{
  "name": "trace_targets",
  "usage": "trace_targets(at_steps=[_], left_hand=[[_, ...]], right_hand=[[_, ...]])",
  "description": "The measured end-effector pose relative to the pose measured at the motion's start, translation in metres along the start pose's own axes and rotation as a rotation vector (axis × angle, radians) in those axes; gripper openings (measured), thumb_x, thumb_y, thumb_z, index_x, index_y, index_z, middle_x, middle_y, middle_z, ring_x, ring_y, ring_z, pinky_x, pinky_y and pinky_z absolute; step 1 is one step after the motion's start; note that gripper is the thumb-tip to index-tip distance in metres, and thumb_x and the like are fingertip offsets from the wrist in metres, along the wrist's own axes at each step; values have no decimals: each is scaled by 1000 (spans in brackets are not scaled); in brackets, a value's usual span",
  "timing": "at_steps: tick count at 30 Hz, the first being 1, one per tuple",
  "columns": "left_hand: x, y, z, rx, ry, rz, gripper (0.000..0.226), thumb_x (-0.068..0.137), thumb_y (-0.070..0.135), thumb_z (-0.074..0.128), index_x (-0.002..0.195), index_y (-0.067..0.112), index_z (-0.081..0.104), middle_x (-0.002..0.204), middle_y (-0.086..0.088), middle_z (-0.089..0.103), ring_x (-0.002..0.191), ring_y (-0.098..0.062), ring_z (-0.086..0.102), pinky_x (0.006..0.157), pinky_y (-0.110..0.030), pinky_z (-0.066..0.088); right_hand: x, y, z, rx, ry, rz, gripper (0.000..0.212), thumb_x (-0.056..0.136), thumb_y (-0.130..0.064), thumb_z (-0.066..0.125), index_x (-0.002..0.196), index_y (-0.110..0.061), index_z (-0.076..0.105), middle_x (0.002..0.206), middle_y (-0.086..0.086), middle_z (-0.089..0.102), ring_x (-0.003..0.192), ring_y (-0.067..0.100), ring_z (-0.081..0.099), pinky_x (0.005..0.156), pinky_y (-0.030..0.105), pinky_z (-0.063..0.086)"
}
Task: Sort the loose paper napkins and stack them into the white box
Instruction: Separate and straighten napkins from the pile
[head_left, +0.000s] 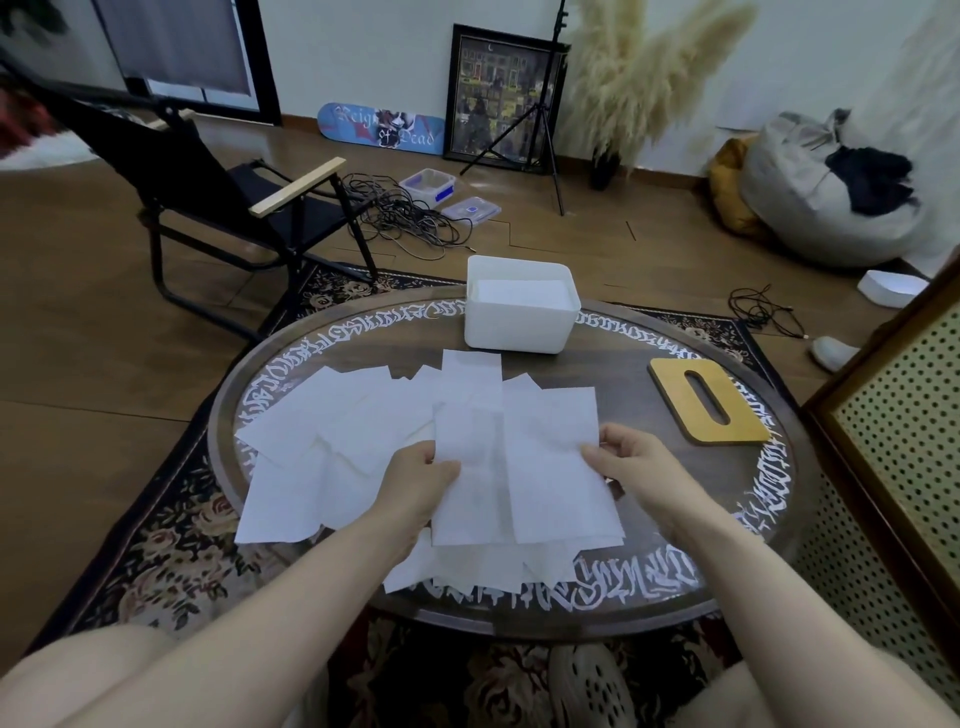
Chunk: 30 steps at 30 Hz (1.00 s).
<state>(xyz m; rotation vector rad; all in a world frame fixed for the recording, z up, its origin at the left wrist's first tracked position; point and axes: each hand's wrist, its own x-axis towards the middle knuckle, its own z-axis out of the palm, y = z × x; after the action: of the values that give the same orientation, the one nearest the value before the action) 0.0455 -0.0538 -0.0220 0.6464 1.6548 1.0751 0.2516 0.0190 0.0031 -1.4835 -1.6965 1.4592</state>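
Napkins (363, 426) are lying scattered across the near half of the round table (649, 519), with the white box (519, 332) sitting open at the table's far edge and already holding what looks like a low stack of paper. Right of the box, a single wooden lid (709, 400) with a slot is resting flat on the table. Both hands are working just near of the spread: the left hand (415, 480) is pinching the left edge of a napkin sheet (472, 467) while the right hand (631, 460) is pinching the right edge of a second sheet (553, 462) overlapping it. Gathering seems to be the step under way; next the held sheets need squaring up and carrying to the box. One box, one lid, and roughly ten loose napkins, though overlaps are hiding the exact count.
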Motion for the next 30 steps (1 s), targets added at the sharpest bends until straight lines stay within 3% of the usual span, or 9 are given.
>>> trace_targets(at_steps=[7, 10, 14, 19, 21, 23, 26, 30], left_hand=[[0, 0, 8, -15, -74, -69, 22, 98, 10, 45, 97, 16, 67, 98, -6, 71, 88, -26, 65, 78, -38, 56], [-1, 0, 8, -70, -104, -109, 35, 95, 1, 37, 99, 16, 68, 96, -7, 72, 83, -26, 65, 67, -34, 55], [0, 0, 6, -122, -124, -112, 40, 92, -3, 36, 104, 15, 70, 96, -8, 72, 79, -24, 64, 58, -29, 52], [-1, 0, 3, -134, -127, -95, 40, 90, -4, 37, 102, 15, 71, 96, -8, 73, 78, -24, 65, 55, -27, 50], [-1, 1, 2, -140, -130, -87, 40, 91, -4, 37, 101, 15, 71, 97, -8, 73, 80, -25, 65, 55, -27, 51], [-2, 2, 1, -147, -127, -82, 41, 91, -4, 36, 101, 15, 71, 97, -8, 73, 80, -25, 65, 56, -28, 50], [-3, 2, 1, -137, -122, -75, 42, 91, -4, 34, 103, 16, 70, 97, -7, 72, 81, -24, 64, 56, -28, 50], [-4, 2, 1, -108, -132, -55, 36, 94, 2, 38, 102, 17, 70, 95, -5, 73, 86, -26, 67, 59, -29, 51]], right_hand=[[4, 0, 27, 67, -68, 23, 17, 97, -8, 51, 105, 3, 62, 68, 0, 61, 53, 6, 44, 53, 21, 29], [5, 0, 33, 79, -71, 14, 12, 97, -9, 52, 96, -4, 62, 61, -6, 61, 56, 11, 43, 51, 20, 28], [7, -1, 37, 17, -47, -16, 10, 96, -11, 54, 93, -5, 61, 61, -5, 61, 50, 3, 50, 47, 10, 34], [10, 3, 38, -6, -24, -34, 18, 91, -20, 64, 104, -8, 61, 80, 13, 69, 67, 17, 60, 79, 33, 50], [9, 4, 37, -4, -14, -25, 23, 89, -22, 66, 108, -11, 60, 82, 10, 66, 68, 14, 58, 70, 20, 50], [6, 2, 35, -40, -15, -4, 25, 89, -25, 67, 110, -15, 59, 85, 2, 64, 66, 10, 56, 57, 11, 41], [3, 2, 32, -62, -72, 63, 34, 88, -32, 67, 118, -20, 56, 92, 1, 68, 64, 6, 58, 60, 18, 37], [-1, 2, 31, -38, -135, 101, 38, 87, -28, 69, 120, -15, 57, 80, 4, 69, 59, 4, 56, 59, 22, 34]])
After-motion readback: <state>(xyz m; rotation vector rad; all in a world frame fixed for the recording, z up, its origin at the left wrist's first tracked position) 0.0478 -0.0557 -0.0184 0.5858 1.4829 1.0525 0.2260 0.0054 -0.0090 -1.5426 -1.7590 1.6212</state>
